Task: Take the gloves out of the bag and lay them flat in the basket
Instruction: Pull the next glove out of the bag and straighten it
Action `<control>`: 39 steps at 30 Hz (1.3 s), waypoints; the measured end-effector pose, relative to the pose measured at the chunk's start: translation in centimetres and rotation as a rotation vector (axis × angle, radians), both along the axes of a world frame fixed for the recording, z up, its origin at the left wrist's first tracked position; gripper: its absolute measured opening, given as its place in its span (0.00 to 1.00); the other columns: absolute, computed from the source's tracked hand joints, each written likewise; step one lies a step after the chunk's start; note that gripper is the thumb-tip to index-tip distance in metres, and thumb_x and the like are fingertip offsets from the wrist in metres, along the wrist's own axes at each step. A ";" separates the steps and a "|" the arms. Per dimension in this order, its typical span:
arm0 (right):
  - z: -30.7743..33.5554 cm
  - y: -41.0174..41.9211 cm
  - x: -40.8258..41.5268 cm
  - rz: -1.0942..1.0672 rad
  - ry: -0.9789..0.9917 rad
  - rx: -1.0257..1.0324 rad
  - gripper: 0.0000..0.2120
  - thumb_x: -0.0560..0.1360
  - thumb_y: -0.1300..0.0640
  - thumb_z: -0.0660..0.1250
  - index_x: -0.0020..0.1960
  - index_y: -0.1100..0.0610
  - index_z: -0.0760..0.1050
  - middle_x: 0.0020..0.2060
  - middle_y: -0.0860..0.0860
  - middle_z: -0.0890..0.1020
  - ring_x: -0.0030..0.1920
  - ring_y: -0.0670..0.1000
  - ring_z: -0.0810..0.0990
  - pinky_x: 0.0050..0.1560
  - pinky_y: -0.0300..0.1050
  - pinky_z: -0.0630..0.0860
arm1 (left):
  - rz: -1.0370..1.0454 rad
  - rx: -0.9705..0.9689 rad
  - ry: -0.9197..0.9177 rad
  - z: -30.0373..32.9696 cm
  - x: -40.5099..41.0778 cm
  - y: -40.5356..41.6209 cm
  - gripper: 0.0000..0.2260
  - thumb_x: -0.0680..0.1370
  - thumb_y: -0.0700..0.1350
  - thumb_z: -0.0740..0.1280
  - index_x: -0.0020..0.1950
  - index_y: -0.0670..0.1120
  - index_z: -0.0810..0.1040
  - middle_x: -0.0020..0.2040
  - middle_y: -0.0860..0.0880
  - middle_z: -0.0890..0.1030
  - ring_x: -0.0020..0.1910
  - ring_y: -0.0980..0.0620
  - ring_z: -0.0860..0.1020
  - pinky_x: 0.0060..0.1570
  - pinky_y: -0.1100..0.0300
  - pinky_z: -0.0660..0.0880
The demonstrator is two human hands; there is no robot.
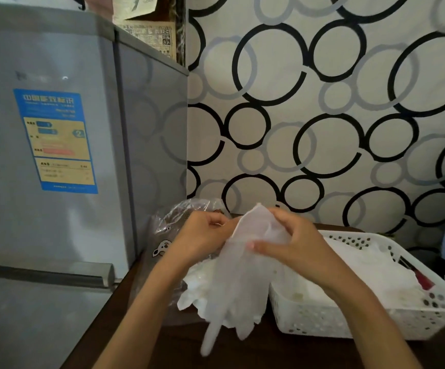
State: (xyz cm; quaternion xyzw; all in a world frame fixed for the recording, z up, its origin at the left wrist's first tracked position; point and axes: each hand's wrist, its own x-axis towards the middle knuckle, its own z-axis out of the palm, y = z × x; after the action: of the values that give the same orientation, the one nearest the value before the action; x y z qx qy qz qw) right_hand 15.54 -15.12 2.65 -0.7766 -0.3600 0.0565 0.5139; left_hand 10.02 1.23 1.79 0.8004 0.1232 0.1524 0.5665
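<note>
Above the counter (141,331), between bag (189,214) and basket (375,320), both hands, left (202,235) and right (290,246), are pinching one glove's (242,275) cuff, grip tight, likely needing carrying rightward and flattening.

Our two bare forearms rise from the bottom of the frame and meet at lower centre. Our left hand (202,233) pinches the glove's (245,262) cuff edge, fingers curled. Our right hand (293,241) grips it from the right, thumb across the front.

a home – fridge (56,155), circle-patterned wallpaper (322,102)
</note>
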 end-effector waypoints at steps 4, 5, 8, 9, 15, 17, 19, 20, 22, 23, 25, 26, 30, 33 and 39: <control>-0.3 -0.5 1.4 -0.129 0.362 0.366 0.10 0.69 0.57 0.73 0.50 0.55 0.81 0.42 0.50 0.86 0.43 0.48 0.84 0.43 0.41 0.80 | -0.188 -0.251 0.150 -0.4 0.5 -0.4 0.33 0.70 0.72 0.50 0.51 0.48 0.81 0.47 0.50 0.85 0.45 0.57 0.83 0.44 0.64 0.77; -0.3 -0.7 1.7 -0.102 0.433 0.431 0.11 0.69 0.58 0.73 0.51 0.58 0.80 0.43 0.51 0.85 0.45 0.50 0.83 0.45 0.43 0.79 | -0.233 -0.241 0.152 -0.5 0.5 -0.4 0.33 0.67 0.73 0.52 0.51 0.50 0.81 0.49 0.50 0.85 0.49 0.56 0.82 0.48 0.62 0.77; -0.3 -1.1 2.4 -0.091 0.524 0.573 0.06 0.69 0.62 0.71 0.44 0.59 0.76 0.40 0.54 0.80 0.47 0.54 0.78 0.47 0.47 0.75 | -0.272 -0.085 0.042 -0.8 0.2 -0.3 0.17 0.70 0.60 0.67 0.50 0.49 0.83 0.48 0.51 0.85 0.48 0.56 0.82 0.47 0.63 0.78; -0.3 -1.1 2.6 -0.100 0.526 0.587 0.07 0.68 0.63 0.71 0.43 0.59 0.74 0.39 0.54 0.79 0.47 0.55 0.77 0.46 0.47 0.74 | -0.246 -0.101 -0.009 -0.8 0.2 -0.3 0.10 0.73 0.53 0.70 0.49 0.49 0.83 0.47 0.52 0.85 0.46 0.57 0.82 0.46 0.63 0.78; 0.8 -3.6 2.7 0.060 0.669 0.503 0.10 0.67 0.58 0.70 0.49 0.55 0.83 0.47 0.55 0.84 0.48 0.54 0.83 0.49 0.50 0.81 | -0.225 -0.144 -0.026 -0.9 0.4 0.2 0.07 0.79 0.46 0.65 0.51 0.48 0.83 0.44 0.53 0.85 0.40 0.59 0.82 0.39 0.67 0.77; 0.9 -4.3 2.9 0.074 0.663 0.378 0.12 0.69 0.57 0.69 0.52 0.55 0.83 0.51 0.56 0.84 0.53 0.55 0.82 0.52 0.50 0.80 | -0.259 -0.084 0.033 -1.0 0.1 0.3 0.08 0.79 0.47 0.64 0.51 0.48 0.82 0.43 0.54 0.85 0.38 0.60 0.82 0.36 0.69 0.75; 0.9 -4.4 3.1 0.011 0.640 0.314 0.17 0.69 0.54 0.71 0.56 0.57 0.81 0.54 0.57 0.82 0.56 0.56 0.81 0.53 0.52 0.80 | -0.258 -0.015 0.056 -0.8 0.0 -0.1 0.13 0.79 0.53 0.62 0.47 0.47 0.82 0.40 0.54 0.83 0.36 0.59 0.80 0.37 0.68 0.74; 0.9 -4.4 3.2 -0.021 0.638 0.329 0.19 0.68 0.54 0.71 0.57 0.58 0.80 0.55 0.57 0.82 0.56 0.56 0.81 0.53 0.52 0.80 | -0.252 0.008 0.029 -0.7 0.0 -0.5 0.18 0.79 0.57 0.60 0.43 0.45 0.81 0.36 0.55 0.81 0.34 0.59 0.78 0.39 0.67 0.73; 1.1 -4.3 3.1 -0.013 0.626 0.364 0.18 0.68 0.54 0.70 0.57 0.58 0.80 0.53 0.56 0.83 0.54 0.54 0.82 0.52 0.50 0.80 | -0.296 0.017 -0.081 -0.6 -0.1 -1.5 0.20 0.77 0.60 0.56 0.43 0.48 0.80 0.35 0.57 0.81 0.36 0.62 0.79 0.40 0.70 0.73; 1.3 -4.2 3.0 0.015 0.613 0.367 0.17 0.68 0.54 0.70 0.56 0.57 0.81 0.52 0.56 0.83 0.52 0.53 0.82 0.53 0.49 0.79 | -0.339 -0.001 -0.135 -0.5 -0.2 -2.0 0.17 0.76 0.58 0.57 0.47 0.50 0.80 0.40 0.59 0.83 0.40 0.64 0.81 0.41 0.72 0.74; 1.6 -4.3 2.7 0.059 0.582 0.372 0.17 0.69 0.54 0.69 0.56 0.57 0.81 0.52 0.57 0.83 0.51 0.53 0.81 0.56 0.50 0.77 | -0.369 -0.080 -0.197 -0.5 0.0 -2.6 0.13 0.76 0.52 0.63 0.54 0.48 0.81 0.46 0.57 0.85 0.45 0.60 0.83 0.42 0.70 0.76; 1.6 -4.5 2.6 0.059 0.582 0.395 0.16 0.69 0.54 0.68 0.55 0.57 0.81 0.51 0.56 0.83 0.51 0.53 0.81 0.54 0.49 0.78 | -0.345 -0.120 -0.218 -0.5 0.1 -2.7 0.12 0.75 0.49 0.66 0.54 0.46 0.82 0.46 0.53 0.85 0.45 0.54 0.84 0.43 0.65 0.78; 1.6 -6.8 2.8 -0.096 0.527 0.432 0.13 0.72 0.57 0.67 0.55 0.54 0.80 0.50 0.50 0.84 0.55 0.51 0.81 0.51 0.44 0.79 | -0.165 -0.163 -0.264 -0.7 -0.1 -2.7 0.09 0.77 0.49 0.67 0.49 0.47 0.85 0.41 0.47 0.85 0.39 0.49 0.83 0.39 0.61 0.77; 1.9 -9.3 2.7 0.025 0.516 0.287 0.22 0.70 0.60 0.73 0.62 0.48 0.74 0.55 0.49 0.83 0.57 0.50 0.81 0.54 0.45 0.80 | -0.184 -0.091 -0.232 0.5 -0.1 -3.3 0.11 0.78 0.49 0.66 0.49 0.43 0.84 0.42 0.45 0.85 0.42 0.49 0.84 0.40 0.63 0.80; 4.2 -10.9 1.9 -0.106 0.364 0.071 0.12 0.71 0.51 0.70 0.52 0.54 0.81 0.49 0.53 0.85 0.50 0.51 0.83 0.52 0.45 0.79 | -0.285 0.111 -0.182 4.2 0.3 -6.4 0.11 0.78 0.50 0.67 0.43 0.44 0.84 0.37 0.45 0.85 0.35 0.50 0.83 0.37 0.60 0.79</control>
State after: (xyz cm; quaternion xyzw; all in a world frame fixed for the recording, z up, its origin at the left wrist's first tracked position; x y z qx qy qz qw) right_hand 17.44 -25.98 6.81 -0.7530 -0.2213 0.1560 0.5997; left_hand 10.35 -5.15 5.97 0.8226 -0.0519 0.1491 0.5463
